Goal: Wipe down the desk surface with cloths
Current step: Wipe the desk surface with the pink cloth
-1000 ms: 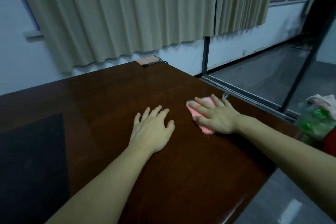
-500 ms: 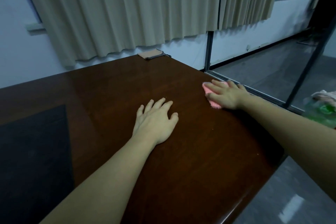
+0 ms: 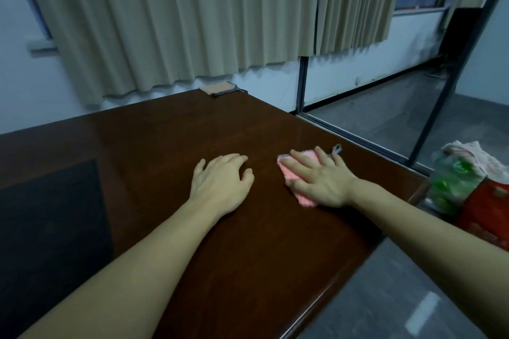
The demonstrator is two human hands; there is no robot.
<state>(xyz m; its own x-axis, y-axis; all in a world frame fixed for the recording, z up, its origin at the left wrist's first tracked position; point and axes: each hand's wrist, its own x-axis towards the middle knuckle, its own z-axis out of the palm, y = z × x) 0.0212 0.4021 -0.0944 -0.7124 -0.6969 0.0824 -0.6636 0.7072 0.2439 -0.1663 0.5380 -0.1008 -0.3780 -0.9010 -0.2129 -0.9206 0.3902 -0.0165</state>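
Right hand lay flat, fingers spread, pressing pink cloth onto worktop; left hand rested palm-down, fingers relaxed, beside it.

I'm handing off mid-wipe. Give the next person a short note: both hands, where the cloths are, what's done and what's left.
Right hand: fingers flat, pressing the pink cloth onto the desk near its right edge; no curled grip.
Left hand: resting on the desk, holding nothing.
Second cloth: tan, lying unused at the far corner.
Done: cannot tell from the surface which parts are wiped.
Left: carry on with the pink cloth; treat the dark inset panel on the left and the far side as unwiped.
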